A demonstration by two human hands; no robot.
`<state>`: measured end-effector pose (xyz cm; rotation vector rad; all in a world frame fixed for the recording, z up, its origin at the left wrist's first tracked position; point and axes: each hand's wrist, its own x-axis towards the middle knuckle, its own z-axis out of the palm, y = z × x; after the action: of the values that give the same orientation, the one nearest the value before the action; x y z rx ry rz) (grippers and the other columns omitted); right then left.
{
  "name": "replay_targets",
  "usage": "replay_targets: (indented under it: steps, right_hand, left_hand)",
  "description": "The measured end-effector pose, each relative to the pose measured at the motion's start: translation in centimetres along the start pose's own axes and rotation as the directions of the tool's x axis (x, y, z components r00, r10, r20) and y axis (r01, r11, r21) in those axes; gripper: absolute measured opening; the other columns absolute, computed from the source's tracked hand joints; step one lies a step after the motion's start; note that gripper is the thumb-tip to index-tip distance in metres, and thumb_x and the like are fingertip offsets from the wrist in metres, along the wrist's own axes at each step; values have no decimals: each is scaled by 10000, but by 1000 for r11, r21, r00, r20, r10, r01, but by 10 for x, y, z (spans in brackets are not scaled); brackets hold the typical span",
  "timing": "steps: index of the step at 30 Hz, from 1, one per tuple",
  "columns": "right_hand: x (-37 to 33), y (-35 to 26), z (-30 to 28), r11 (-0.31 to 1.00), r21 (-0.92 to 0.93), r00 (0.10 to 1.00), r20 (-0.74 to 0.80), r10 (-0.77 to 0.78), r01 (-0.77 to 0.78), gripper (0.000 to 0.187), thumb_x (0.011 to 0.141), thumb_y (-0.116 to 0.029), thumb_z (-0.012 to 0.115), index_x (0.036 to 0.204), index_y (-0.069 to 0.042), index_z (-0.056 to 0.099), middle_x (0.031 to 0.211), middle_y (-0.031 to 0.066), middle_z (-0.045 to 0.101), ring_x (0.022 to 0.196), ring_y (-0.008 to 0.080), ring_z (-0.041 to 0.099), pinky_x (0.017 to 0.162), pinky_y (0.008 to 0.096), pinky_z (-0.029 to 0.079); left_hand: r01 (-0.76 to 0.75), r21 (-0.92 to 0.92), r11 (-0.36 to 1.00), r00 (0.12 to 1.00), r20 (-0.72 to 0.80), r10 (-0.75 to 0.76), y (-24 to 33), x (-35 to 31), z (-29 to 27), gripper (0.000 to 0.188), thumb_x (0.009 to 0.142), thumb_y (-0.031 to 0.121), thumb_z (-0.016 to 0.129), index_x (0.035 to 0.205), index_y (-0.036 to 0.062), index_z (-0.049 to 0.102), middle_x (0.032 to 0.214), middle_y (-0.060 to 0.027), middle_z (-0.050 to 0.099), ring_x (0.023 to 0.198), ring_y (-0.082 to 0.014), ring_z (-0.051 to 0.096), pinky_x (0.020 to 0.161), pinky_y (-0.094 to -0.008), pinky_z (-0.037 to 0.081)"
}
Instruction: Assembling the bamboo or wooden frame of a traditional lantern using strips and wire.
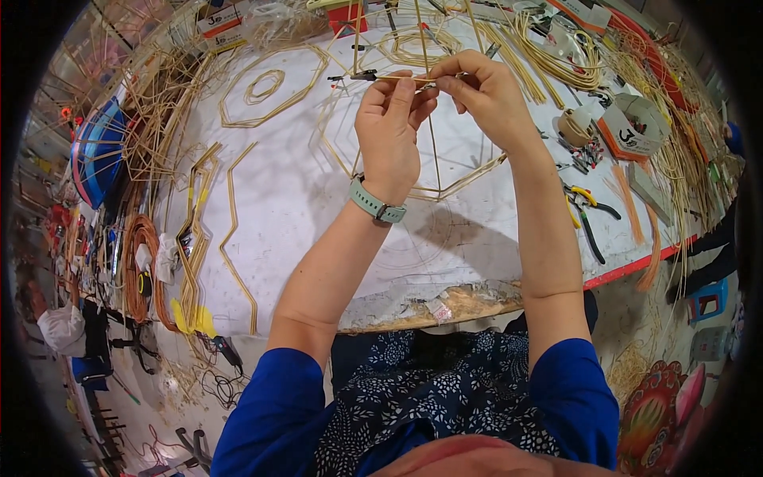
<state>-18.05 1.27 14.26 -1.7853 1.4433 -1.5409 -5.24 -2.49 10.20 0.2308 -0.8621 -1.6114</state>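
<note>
Over the table's far middle stands a frame of thin bamboo strips [435,151], with thin uprights rising from a many-sided base. My left hand [389,131] is closed round a horizontal strip of it, the thumb pressing from the near side. At the same strip, where it meets an upright, my right hand [486,99] pinches with thumb and forefinger; whatever small piece is between the fingertips is hidden. A black clip [364,75] grips the frame's corner just left of my left hand.
On the white-covered table [294,175] lie a bamboo octagon [274,87], bent strips [232,215] and coiled strips [568,63]. Toward the right are pliers [586,215], loose clips [586,155] and a box [632,131]. Long strips [179,103] crowd the left edge.
</note>
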Motion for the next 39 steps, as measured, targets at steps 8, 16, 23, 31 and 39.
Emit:
replay_targets:
  steps: [8, 16, 23, 31, 39]
  right_hand:
    - [1, 2, -1, 999, 40, 1000, 3, -12, 12, 89, 821, -41, 606, 899, -6, 632, 743, 3, 609, 578, 49, 455, 523, 185, 376]
    - [2, 2, -2, 998, 67, 1000, 5, 5, -6, 87, 816, -30, 610, 893, -4, 640, 735, 1, 611, 583, 47, 455, 526, 184, 376]
    - [2, 2, -3, 998, 58, 1000, 10, -13, 13, 84, 816, -26, 609, 891, -4, 639, 736, 4, 611, 585, 48, 456, 527, 185, 377]
    - [2, 3, -2, 995, 98, 1000, -7, -8, 8, 90, 814, -32, 616, 901, -9, 623, 755, -2, 602, 608, 49, 474, 540, 185, 388]
    - [2, 4, -6, 999, 50, 1000, 1, -2, 2, 99, 804, -43, 633, 900, -19, 627, 764, 3, 605, 604, 51, 495, 528, 189, 393]
  left_hand:
    - [-31, 33, 999, 1000, 6, 31, 2, 2, 0, 140, 893, 119, 566, 950, -7, 542, 905, -94, 611, 803, -172, 618, 746, -281, 534]
    - [-32, 54, 998, 998, 56, 29, 1, 5, -4, 150, 903, 136, 553, 974, 6, 526, 927, -99, 615, 802, -171, 620, 748, -286, 533]
    - [-9, 66, 998, 998, 57, 5, 0, 4, -1, 160, 914, 142, 535, 1005, 11, 524, 926, -93, 618, 806, -166, 618, 752, -282, 527]
    - [-21, 88, 996, 997, 81, 14, 2, 4, -4, 160, 919, 144, 526, 1007, 11, 533, 946, -95, 617, 826, -168, 615, 775, -289, 517]
    - [2, 62, 998, 994, 106, -9, 0, 6, -4, 155, 919, 141, 525, 1002, 11, 538, 939, -98, 622, 843, -170, 613, 788, -294, 512]
